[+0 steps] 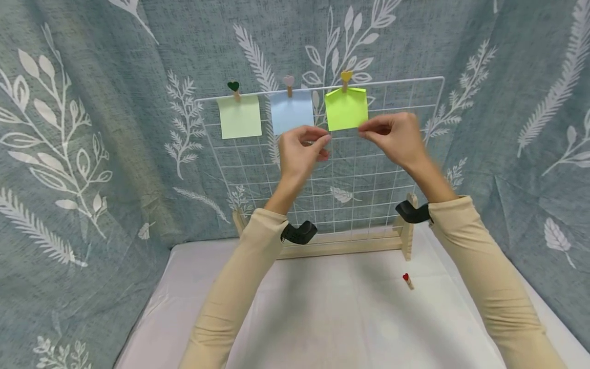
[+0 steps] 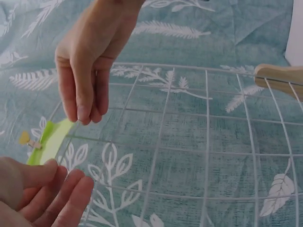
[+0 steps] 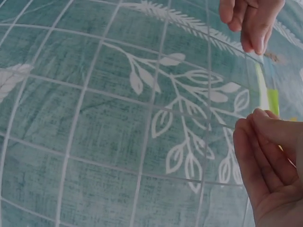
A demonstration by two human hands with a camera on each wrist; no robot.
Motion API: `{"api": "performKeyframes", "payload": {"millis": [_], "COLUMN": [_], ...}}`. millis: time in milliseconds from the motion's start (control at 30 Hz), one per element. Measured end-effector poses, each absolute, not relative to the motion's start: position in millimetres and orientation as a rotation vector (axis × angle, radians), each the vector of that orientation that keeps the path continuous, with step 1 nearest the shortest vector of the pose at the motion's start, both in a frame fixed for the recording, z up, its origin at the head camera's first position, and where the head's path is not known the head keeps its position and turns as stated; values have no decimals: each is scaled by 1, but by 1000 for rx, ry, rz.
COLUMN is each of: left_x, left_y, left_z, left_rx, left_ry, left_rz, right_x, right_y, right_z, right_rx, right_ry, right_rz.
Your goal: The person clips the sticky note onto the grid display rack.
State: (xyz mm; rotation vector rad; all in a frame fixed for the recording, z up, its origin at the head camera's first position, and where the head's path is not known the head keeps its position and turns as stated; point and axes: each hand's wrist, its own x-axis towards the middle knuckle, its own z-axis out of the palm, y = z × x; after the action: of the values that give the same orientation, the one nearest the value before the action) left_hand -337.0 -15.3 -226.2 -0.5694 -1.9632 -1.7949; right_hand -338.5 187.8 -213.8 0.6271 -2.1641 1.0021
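A bright green sticky note (image 1: 346,109) hangs from the grid's top bar under a clothespin with a yellow heart (image 1: 346,76); its upper edge is folded. My right hand (image 1: 397,137) pinches the note's lower right corner between thumb and fingers. My left hand (image 1: 301,151) is by the lower left corner, thumb and index fingertips right at it, other fingers loosely bent. In the left wrist view the green note (image 2: 53,140) stretches between both hands. To the left hang a blue note (image 1: 291,110) and a pale green note (image 1: 240,117), each under its own heart clothespin.
The white wire grid (image 1: 332,177) stands in a wooden base (image 1: 341,248) on a white-covered table (image 1: 322,307). A clothespin with a red heart (image 1: 407,281) lies on the table at right. Leaf-patterned curtains (image 1: 115,154) surround the table.
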Motion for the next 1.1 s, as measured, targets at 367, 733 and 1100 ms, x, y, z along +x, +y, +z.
{"api": "performKeyframes", "payload": {"millis": [367,733,1100], "left_x": [-337,-333,-328], "left_y": [-34,-65,-100], "left_z": [-246,-265,-298], "left_rx": [-670,-697,-571], "left_ry": [-1986,-2018,-2108], "left_rz": [-1728,-1646,-1718], "right_x": [-331,-323,-314], "right_y": [187,188,221], "right_z": [-234,-256,-285], "right_rx": [631,646,589], "right_ry": [-2210,-2290,-2639], "right_rz": [944,926,901]}}
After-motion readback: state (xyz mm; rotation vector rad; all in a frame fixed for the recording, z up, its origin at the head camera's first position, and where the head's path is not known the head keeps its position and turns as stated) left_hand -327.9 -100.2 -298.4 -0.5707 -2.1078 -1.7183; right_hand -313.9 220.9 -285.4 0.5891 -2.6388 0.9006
